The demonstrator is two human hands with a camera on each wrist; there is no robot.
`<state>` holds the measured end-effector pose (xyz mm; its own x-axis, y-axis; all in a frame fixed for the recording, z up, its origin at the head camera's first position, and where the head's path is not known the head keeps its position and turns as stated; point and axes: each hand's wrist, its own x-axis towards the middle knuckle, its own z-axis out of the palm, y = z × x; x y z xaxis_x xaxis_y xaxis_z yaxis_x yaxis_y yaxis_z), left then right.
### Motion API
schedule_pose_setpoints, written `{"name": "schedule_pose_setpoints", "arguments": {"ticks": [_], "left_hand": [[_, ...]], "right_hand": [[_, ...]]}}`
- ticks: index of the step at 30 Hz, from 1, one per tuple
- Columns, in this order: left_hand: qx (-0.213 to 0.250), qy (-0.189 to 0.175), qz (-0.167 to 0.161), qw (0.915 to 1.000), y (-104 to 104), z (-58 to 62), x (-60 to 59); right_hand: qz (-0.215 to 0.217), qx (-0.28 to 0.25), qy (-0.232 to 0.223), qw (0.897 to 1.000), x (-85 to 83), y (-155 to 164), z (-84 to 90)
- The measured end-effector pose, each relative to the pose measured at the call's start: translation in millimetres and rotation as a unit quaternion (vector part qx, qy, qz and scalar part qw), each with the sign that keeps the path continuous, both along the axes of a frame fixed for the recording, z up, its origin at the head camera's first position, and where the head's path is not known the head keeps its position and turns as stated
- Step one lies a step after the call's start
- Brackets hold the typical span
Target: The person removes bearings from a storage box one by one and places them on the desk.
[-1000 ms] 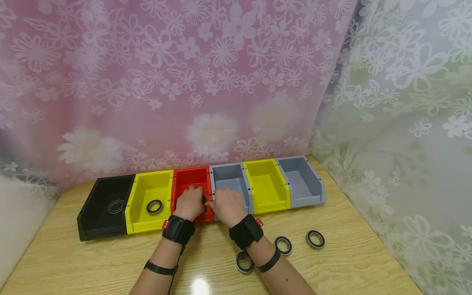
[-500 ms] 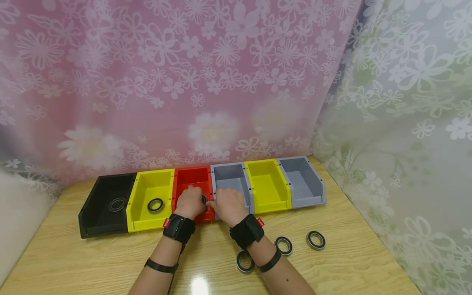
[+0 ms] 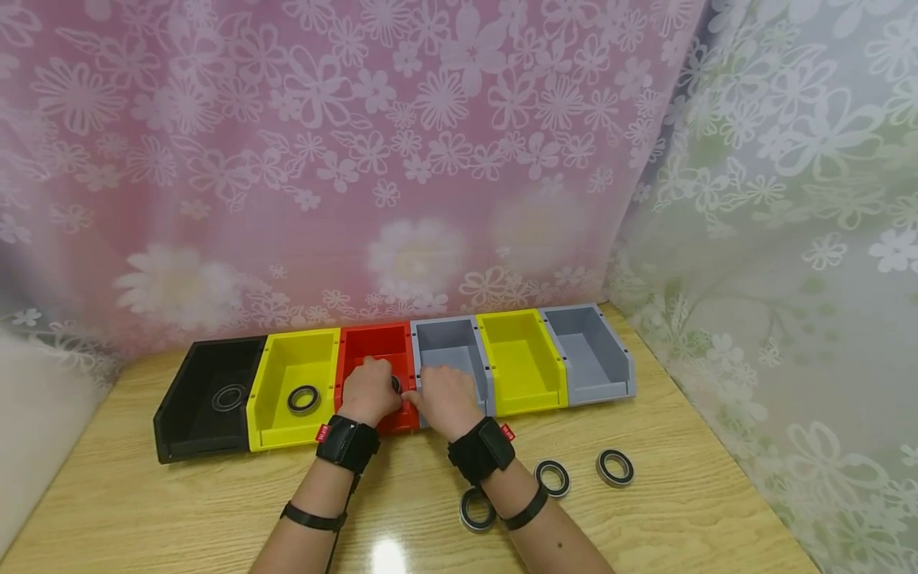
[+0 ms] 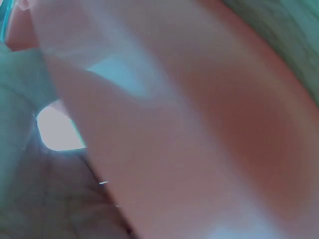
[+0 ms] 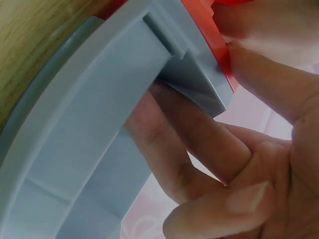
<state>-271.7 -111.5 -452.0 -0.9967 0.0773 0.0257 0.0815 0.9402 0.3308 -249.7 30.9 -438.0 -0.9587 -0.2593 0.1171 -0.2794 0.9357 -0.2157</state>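
Note:
Six bins stand in a row against the curtain. My left hand (image 3: 370, 388) reaches into the red bin (image 3: 376, 343), fingers curled over a black ring bearing (image 3: 396, 385) that only partly shows at its fingertips. My right hand (image 3: 439, 396) is beside it at the first grey bin (image 3: 448, 339). In the right wrist view its fingers (image 5: 199, 144) lie inside the grey bin (image 5: 99, 124) and its thumb (image 5: 269, 84) presses on the red bin's edge (image 5: 212, 30), pinching the shared wall. The left wrist view is a blur of skin.
A black bin (image 3: 188, 399) and a yellow bin (image 3: 283, 375) at the left each hold one bearing (image 3: 228, 397) (image 3: 303, 399). A second yellow bin (image 3: 522, 359) and grey bin (image 3: 591, 351) stand at the right. Three bearings (image 3: 476, 510) (image 3: 551, 477) (image 3: 614, 467) lie on the wooden table (image 3: 179, 510).
Both hands have stayed at the red and grey bins, with only a slight shift away from me. The loose bearings have not moved.

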Motion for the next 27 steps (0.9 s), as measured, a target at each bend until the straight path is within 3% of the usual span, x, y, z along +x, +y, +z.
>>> {"name": "schedule_pose_setpoints", "arguments": {"ticks": [10,17,23,27], "left_hand": [[0.044,0.023,0.017,0.9986,-0.5,11.6,1.5],[0.083,0.030,0.006,0.9961,-12.3,25.0,2.8],[0.145,0.034,0.004,0.9888,-27.5,55.5,16.0],[0.159,0.048,-0.006,0.9860,-33.4,80.2,31.2]], "right_hand": [[0.000,-0.006,-0.006,1.000,-1.0,0.6,0.7],[0.005,-0.008,-0.012,1.000,0.0,1.7,1.0],[0.012,-0.016,-0.019,1.000,0.2,2.8,1.4],[0.013,-0.018,-0.018,1.000,-0.6,1.7,2.4]]}}
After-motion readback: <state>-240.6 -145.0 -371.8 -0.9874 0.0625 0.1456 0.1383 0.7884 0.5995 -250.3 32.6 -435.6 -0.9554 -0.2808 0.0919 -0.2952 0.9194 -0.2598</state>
